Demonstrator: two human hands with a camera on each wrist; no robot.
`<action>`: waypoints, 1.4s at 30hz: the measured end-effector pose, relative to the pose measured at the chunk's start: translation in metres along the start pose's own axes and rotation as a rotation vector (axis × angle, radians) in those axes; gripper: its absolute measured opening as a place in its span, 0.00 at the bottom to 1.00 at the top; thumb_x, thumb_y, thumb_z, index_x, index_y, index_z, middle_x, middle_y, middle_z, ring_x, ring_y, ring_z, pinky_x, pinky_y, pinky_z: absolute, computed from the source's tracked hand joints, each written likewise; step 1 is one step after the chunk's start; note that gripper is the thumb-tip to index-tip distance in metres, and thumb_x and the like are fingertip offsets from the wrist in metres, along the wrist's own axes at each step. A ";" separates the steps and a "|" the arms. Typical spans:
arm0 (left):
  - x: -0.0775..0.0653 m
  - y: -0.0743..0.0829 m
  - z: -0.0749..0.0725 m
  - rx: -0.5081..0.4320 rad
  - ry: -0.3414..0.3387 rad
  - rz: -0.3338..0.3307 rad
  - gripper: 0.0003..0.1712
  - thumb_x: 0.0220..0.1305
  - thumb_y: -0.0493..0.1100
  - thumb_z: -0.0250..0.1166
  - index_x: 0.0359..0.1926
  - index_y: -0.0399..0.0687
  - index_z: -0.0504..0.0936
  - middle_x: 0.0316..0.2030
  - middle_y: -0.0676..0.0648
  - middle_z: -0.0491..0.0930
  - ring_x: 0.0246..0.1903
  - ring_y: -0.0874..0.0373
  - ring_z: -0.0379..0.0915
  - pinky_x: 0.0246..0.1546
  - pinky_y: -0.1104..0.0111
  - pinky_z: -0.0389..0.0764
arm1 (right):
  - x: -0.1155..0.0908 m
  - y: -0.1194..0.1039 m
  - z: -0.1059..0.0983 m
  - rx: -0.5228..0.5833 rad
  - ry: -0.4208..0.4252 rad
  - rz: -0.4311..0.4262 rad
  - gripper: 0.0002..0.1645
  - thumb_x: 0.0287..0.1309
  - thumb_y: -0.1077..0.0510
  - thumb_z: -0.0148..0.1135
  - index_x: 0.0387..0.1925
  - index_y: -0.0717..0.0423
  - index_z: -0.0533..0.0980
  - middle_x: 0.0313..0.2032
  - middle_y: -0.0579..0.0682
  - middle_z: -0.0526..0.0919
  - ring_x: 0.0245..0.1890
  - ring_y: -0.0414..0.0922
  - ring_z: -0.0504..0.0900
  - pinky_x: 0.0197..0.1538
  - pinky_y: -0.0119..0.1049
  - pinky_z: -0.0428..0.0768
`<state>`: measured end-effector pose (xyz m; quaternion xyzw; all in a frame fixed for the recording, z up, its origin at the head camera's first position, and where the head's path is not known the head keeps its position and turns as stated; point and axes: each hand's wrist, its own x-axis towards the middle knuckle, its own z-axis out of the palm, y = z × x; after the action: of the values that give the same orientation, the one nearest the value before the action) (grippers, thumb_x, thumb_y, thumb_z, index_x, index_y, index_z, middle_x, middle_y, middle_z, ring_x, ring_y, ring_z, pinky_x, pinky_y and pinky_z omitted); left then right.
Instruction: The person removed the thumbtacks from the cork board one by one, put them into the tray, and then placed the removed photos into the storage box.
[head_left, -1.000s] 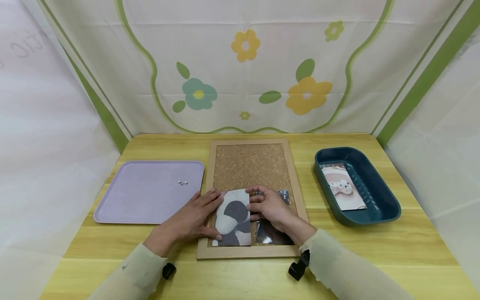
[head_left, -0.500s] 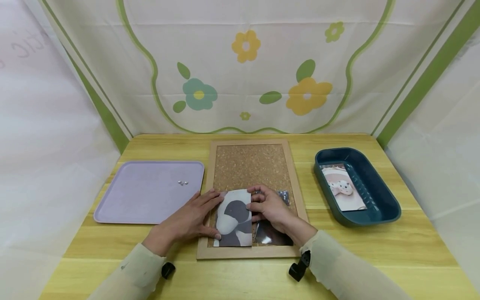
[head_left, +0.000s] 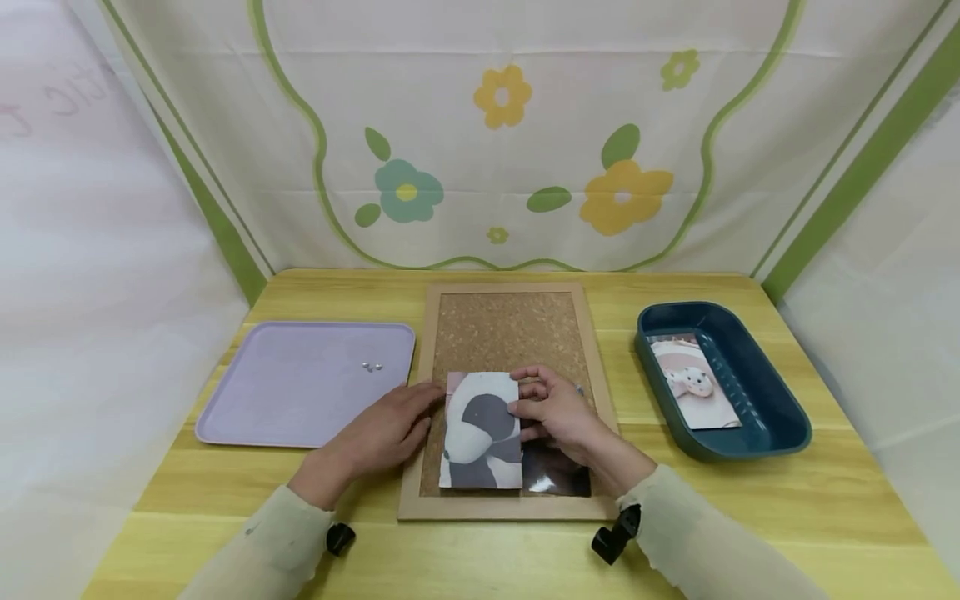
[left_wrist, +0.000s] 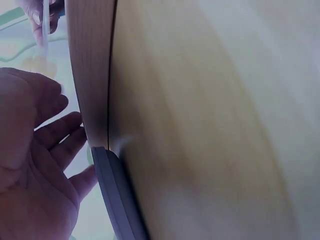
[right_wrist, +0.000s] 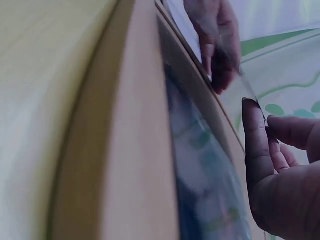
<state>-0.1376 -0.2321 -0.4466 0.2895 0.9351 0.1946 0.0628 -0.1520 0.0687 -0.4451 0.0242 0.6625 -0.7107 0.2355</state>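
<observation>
My right hand point(head_left: 562, 417) pinches the right edge of a photo card point(head_left: 483, 442) with grey and white shapes. The card is lifted a little above the lower part of a wood-framed corkboard point(head_left: 510, 333). In the right wrist view the card is nearly edge-on between thumb and fingers point(right_wrist: 257, 135). A dark glossy card point(head_left: 555, 473) lies on the cork, partly hidden beneath the right hand. At the board's left edge is my left hand point(head_left: 386, 433), apart from the photo card. Its fingers look relaxed and hold nothing in the left wrist view.
A lilac tray point(head_left: 277, 383) with several small metallic pieces point(head_left: 372, 367) stands left of the board. To the right, a dark teal bin point(head_left: 780, 417) holds a pinkish photo card point(head_left: 693, 383). A floral curtain point(head_left: 465, 150) hangs behind the table point(head_left: 780, 517).
My left hand has let go of the photo card and drawn back left to the board's edge. The right hand has raised the card slightly off the board. The head view has shifted a little.
</observation>
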 end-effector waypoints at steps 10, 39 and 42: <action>0.011 0.006 -0.002 0.146 0.093 0.113 0.20 0.75 0.38 0.63 0.64 0.42 0.82 0.64 0.40 0.80 0.65 0.43 0.77 0.67 0.49 0.77 | -0.014 -0.022 -0.036 -0.015 0.003 -0.029 0.32 0.67 0.68 0.67 0.69 0.61 0.67 0.44 0.49 0.81 0.30 0.41 0.85 0.28 0.34 0.86; 0.024 0.009 0.005 0.176 0.048 -0.014 0.23 0.78 0.45 0.63 0.68 0.42 0.78 0.67 0.40 0.75 0.70 0.43 0.70 0.73 0.50 0.70 | -0.056 -0.080 -0.155 -0.115 0.017 -0.155 0.25 0.73 0.66 0.63 0.65 0.51 0.68 0.42 0.41 0.80 0.33 0.39 0.82 0.30 0.37 0.86; 0.025 0.009 0.006 0.168 0.046 -0.022 0.23 0.78 0.45 0.63 0.68 0.44 0.78 0.67 0.41 0.75 0.71 0.44 0.70 0.74 0.51 0.69 | -0.058 -0.085 -0.176 -0.088 -0.010 -0.174 0.25 0.73 0.69 0.61 0.65 0.52 0.67 0.41 0.42 0.82 0.32 0.40 0.83 0.28 0.37 0.85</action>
<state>-0.1525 -0.2093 -0.4484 0.2788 0.9525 0.1211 0.0189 -0.1805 0.2554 -0.3675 -0.0473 0.6914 -0.6988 0.1770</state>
